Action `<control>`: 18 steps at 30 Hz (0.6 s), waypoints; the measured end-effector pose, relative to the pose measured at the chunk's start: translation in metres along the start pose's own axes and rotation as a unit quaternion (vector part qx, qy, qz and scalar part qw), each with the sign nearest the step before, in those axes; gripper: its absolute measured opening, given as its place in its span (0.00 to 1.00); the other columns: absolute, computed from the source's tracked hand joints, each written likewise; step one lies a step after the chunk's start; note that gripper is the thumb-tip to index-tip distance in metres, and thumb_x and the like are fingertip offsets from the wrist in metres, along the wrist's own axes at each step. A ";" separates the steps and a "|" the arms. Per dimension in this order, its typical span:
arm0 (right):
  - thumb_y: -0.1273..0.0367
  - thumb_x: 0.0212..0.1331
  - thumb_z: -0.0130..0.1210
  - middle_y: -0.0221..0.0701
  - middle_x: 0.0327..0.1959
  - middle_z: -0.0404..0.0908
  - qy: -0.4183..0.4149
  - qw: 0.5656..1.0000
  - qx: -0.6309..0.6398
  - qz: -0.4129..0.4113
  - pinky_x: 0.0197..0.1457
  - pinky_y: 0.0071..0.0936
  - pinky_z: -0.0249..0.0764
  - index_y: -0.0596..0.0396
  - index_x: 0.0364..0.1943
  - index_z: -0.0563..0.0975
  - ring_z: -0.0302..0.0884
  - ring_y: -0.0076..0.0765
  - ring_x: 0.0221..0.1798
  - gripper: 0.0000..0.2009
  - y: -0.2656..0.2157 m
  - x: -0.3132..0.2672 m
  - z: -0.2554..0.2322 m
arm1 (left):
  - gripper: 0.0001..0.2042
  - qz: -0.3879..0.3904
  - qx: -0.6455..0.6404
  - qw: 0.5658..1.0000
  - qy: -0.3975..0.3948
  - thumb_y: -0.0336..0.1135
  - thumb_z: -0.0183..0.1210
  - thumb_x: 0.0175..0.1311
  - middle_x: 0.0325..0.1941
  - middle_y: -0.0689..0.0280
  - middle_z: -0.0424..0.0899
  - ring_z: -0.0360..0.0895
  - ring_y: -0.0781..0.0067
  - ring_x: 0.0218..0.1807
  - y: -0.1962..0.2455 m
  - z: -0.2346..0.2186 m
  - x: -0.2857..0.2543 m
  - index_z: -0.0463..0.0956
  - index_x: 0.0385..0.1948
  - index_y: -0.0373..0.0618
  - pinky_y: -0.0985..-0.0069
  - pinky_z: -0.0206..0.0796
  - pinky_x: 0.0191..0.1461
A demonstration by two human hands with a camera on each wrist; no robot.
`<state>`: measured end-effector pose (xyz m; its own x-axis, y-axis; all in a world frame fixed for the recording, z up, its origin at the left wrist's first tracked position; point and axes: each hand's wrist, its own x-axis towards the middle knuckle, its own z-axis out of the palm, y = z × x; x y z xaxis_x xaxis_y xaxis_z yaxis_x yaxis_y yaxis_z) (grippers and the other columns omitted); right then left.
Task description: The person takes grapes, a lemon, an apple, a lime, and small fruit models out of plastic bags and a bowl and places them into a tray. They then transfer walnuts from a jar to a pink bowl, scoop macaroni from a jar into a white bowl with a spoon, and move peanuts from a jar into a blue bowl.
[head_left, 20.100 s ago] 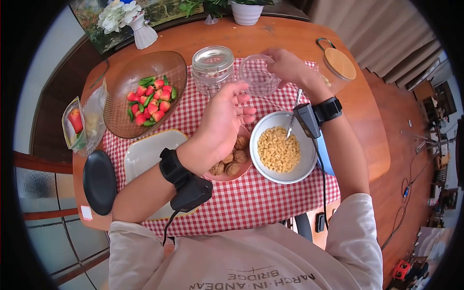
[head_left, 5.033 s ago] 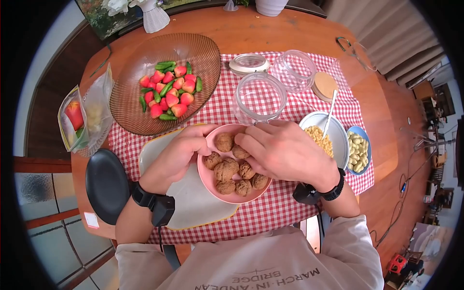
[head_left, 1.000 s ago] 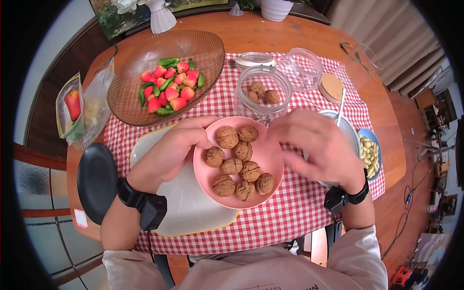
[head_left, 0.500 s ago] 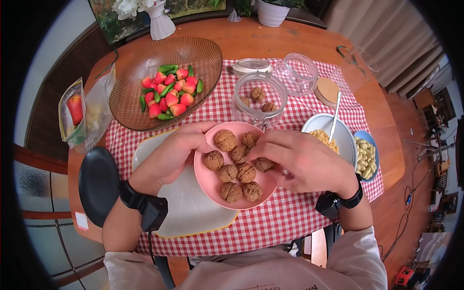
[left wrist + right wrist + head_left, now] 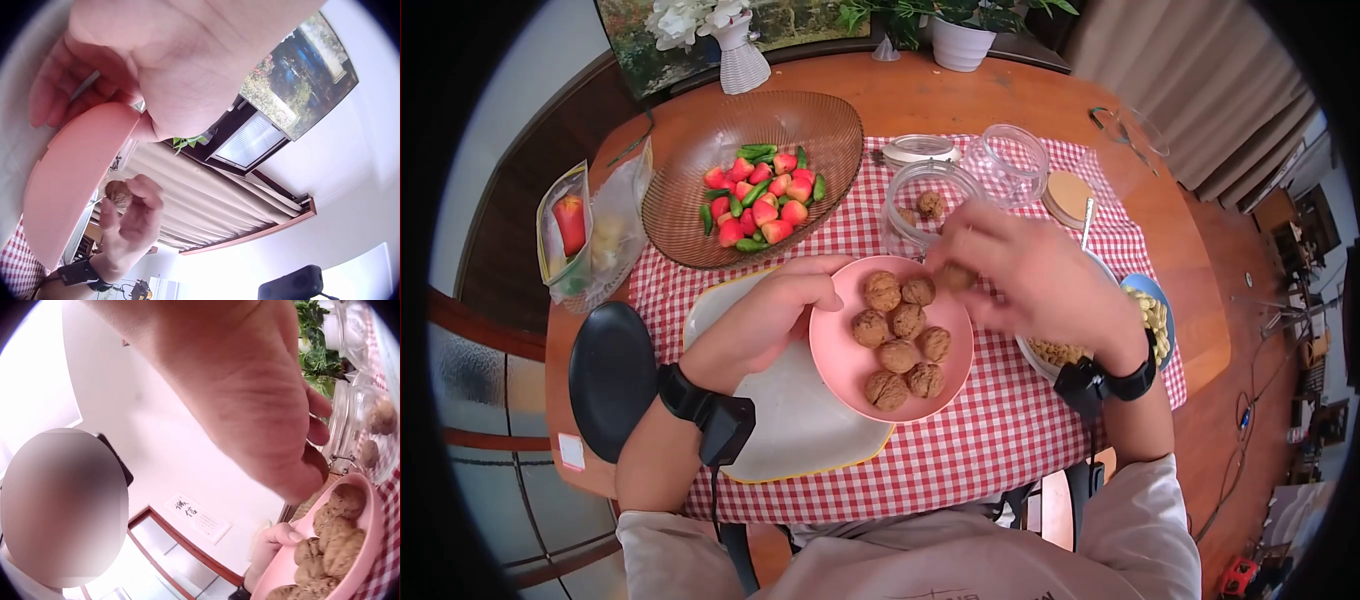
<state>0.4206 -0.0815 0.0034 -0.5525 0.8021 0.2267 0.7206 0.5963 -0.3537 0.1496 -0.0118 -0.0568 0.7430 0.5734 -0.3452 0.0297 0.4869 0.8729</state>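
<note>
My left hand point(image 5: 770, 310) holds the pink bowl point(image 5: 832, 350) by its left rim, thumb over the edge and fingers beneath, as the left wrist view also shows. Several walnuts point(image 5: 897, 356) lie in the bowl. Above its right rim my right hand point(image 5: 1055, 280), slightly blurred, pinches a walnut point(image 5: 119, 194) between thumb and fingers. Just beyond the bowl stands an open clip-top glass jar point(image 5: 898, 232) with a few walnuts point(image 5: 381, 417) inside. In the head view, the right fingers overlap the jar's near right side and hide part of it.
Behind are a second glass jar point(image 5: 1010, 170), a glass lid point(image 5: 921, 150) and a wooden lid point(image 5: 1068, 198). A bowl of yellow kernels point(image 5: 1055, 352) and a blue dish point(image 5: 1168, 350) sit right. A ribbed brown bowl point(image 5: 675, 215), white tray point(image 5: 800, 450) and black plate point(image 5: 612, 380) are left.
Walnuts have appeared in the jar since five seconds ago. In the last half second my right hand has lifted a walnut from the bowl and moved toward the jar; my left hand keeps its hold.
</note>
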 end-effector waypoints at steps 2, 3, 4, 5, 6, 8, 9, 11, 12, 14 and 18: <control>0.73 0.49 0.66 0.33 0.45 0.78 0.038 0.998 -0.058 0.002 0.42 0.39 0.81 0.51 0.46 0.79 0.83 0.44 0.42 0.17 0.012 0.006 -0.003 | 0.28 -0.003 0.004 1.000 0.004 0.27 0.49 0.55 0.62 0.56 0.80 0.78 0.67 0.61 0.000 0.000 0.000 0.73 0.62 0.30 0.71 0.68 0.68; 0.74 0.50 0.66 0.32 0.45 0.78 0.074 0.990 -0.116 0.005 0.43 0.38 0.81 0.51 0.46 0.80 0.83 0.43 0.42 0.16 0.017 0.009 -0.005 | 0.28 -0.007 0.007 1.000 0.006 0.27 0.50 0.55 0.62 0.56 0.80 0.78 0.67 0.61 0.000 0.000 0.000 0.73 0.62 0.31 0.71 0.68 0.68; 0.74 0.52 0.65 0.30 0.45 0.78 0.087 0.986 -0.142 0.000 0.43 0.37 0.81 0.50 0.44 0.80 0.84 0.41 0.42 0.14 0.020 0.011 -0.008 | 0.28 -0.006 0.008 1.000 0.006 0.27 0.50 0.55 0.62 0.56 0.80 0.78 0.67 0.61 0.000 0.000 0.000 0.73 0.62 0.31 0.71 0.68 0.68; 0.74 0.52 0.65 0.30 0.45 0.78 0.088 0.986 -0.143 0.000 0.43 0.37 0.81 0.50 0.44 0.80 0.84 0.41 0.42 0.14 0.023 0.014 -0.012 | 0.28 -0.005 0.002 1.000 0.009 0.27 0.50 0.55 0.61 0.56 0.80 0.78 0.67 0.61 0.000 0.001 0.000 0.73 0.62 0.30 0.71 0.68 0.68; 0.74 0.53 0.64 0.29 0.45 0.78 0.095 0.979 -0.179 -0.003 0.42 0.37 0.81 0.50 0.45 0.80 0.83 0.41 0.42 0.14 0.026 0.016 -0.016 | 0.28 -0.005 -0.004 1.000 0.012 0.27 0.50 0.55 0.61 0.56 0.80 0.78 0.67 0.61 0.000 0.001 -0.001 0.73 0.62 0.30 0.71 0.69 0.68; 0.76 0.54 0.62 0.28 0.45 0.79 0.112 0.971 -0.213 0.003 0.42 0.36 0.80 0.49 0.44 0.81 0.83 0.40 0.42 0.13 0.029 0.018 -0.024 | 0.28 -0.006 -0.009 1.000 0.008 0.27 0.50 0.55 0.61 0.56 0.80 0.79 0.67 0.61 -0.003 -0.002 0.001 0.73 0.62 0.30 0.71 0.69 0.68; 0.76 0.54 0.62 0.28 0.45 0.79 0.112 0.970 -0.214 0.003 0.42 0.36 0.80 0.49 0.44 0.81 0.83 0.40 0.42 0.13 0.030 0.018 -0.026 | 0.28 -0.006 -0.014 1.000 0.005 0.27 0.51 0.55 0.61 0.57 0.81 0.79 0.67 0.61 -0.003 -0.003 0.002 0.73 0.62 0.30 0.71 0.69 0.67; 0.76 0.55 0.62 0.28 0.45 0.79 0.103 0.961 -0.255 0.030 0.44 0.36 0.79 0.49 0.44 0.81 0.82 0.40 0.44 0.12 0.033 0.017 -0.029 | 0.29 -0.010 -0.004 1.000 0.013 0.27 0.51 0.54 0.61 0.57 0.81 0.79 0.67 0.60 -0.001 0.000 0.000 0.73 0.62 0.30 0.71 0.69 0.67; 0.76 0.55 0.62 0.28 0.45 0.79 0.105 0.961 -0.255 0.027 0.44 0.36 0.79 0.49 0.44 0.81 0.82 0.40 0.44 0.12 0.035 0.017 -0.029 | 0.29 -0.015 0.006 1.000 0.021 0.27 0.51 0.54 0.61 0.57 0.81 0.79 0.67 0.60 0.000 0.001 0.000 0.73 0.63 0.31 0.71 0.70 0.67; 0.75 0.55 0.62 0.28 0.45 0.79 0.075 0.963 -0.258 0.033 0.45 0.37 0.79 0.49 0.44 0.81 0.82 0.40 0.45 0.12 0.039 0.016 -0.025 | 0.29 -0.015 0.008 1.000 0.018 0.27 0.51 0.54 0.61 0.57 0.81 0.79 0.67 0.60 0.000 -0.001 0.000 0.73 0.63 0.31 0.72 0.70 0.67; 0.74 0.56 0.62 0.29 0.45 0.79 0.072 0.977 -0.203 -0.001 0.47 0.38 0.79 0.50 0.44 0.81 0.82 0.40 0.45 0.11 0.035 0.020 -0.022 | 0.29 -0.017 0.009 1.000 0.018 0.27 0.51 0.54 0.61 0.57 0.81 0.79 0.68 0.61 -0.002 -0.003 0.001 0.72 0.63 0.31 0.72 0.69 0.67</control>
<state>0.4440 -0.0443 0.0157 -0.5113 0.7794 0.3622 0.8420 0.5387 0.0294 0.1485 -0.0101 -0.0606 0.7168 0.5797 -0.3875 0.0674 0.4954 0.8660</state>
